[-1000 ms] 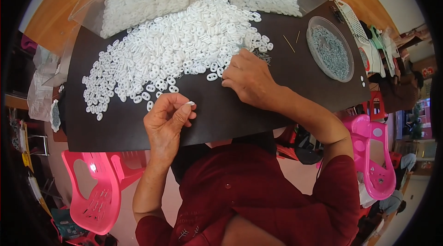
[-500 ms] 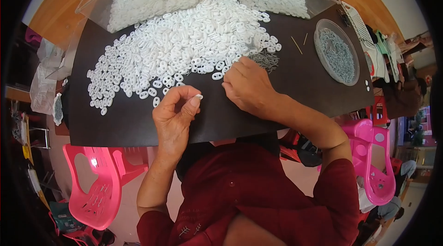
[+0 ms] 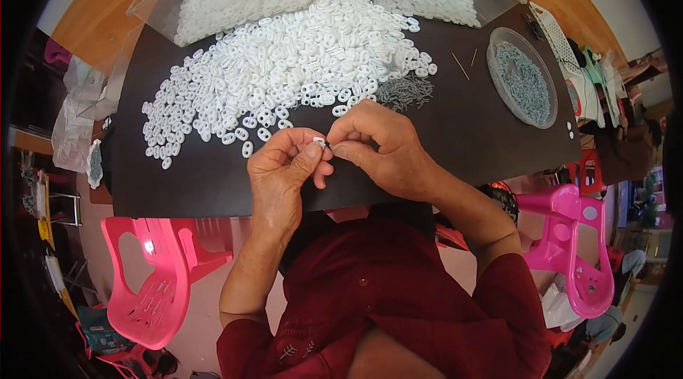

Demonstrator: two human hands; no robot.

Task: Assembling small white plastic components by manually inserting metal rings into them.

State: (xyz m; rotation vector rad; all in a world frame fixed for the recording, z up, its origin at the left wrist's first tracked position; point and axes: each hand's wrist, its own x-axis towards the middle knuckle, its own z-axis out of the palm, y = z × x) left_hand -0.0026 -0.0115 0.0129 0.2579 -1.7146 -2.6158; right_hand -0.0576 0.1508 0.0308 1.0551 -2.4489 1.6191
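In my left hand (image 3: 277,176), thumb and forefinger pinch a small white oval plastic piece (image 3: 319,141). My right hand (image 3: 384,143) meets it from the right, its fingertips closed on a tiny thin thing that looks like a screw, mostly hidden, at the white piece. Beyond both hands spreads a big heap of white two-holed oval pieces (image 3: 284,59). A small pile of grey screws (image 3: 407,93) lies at the heap's right end, just past my right hand.
Clear plastic bins (image 3: 153,6) of white pieces stand at the back of the dark table (image 3: 192,187). On the right is a round tub (image 3: 491,77) of grey screws, near two thin sticks (image 3: 461,66). Pink chairs (image 3: 149,308) flank me on both sides.
My right hand has come from beside the grey screws toward me, to the white piece. My left hand has shifted slightly right, still pinching that piece.
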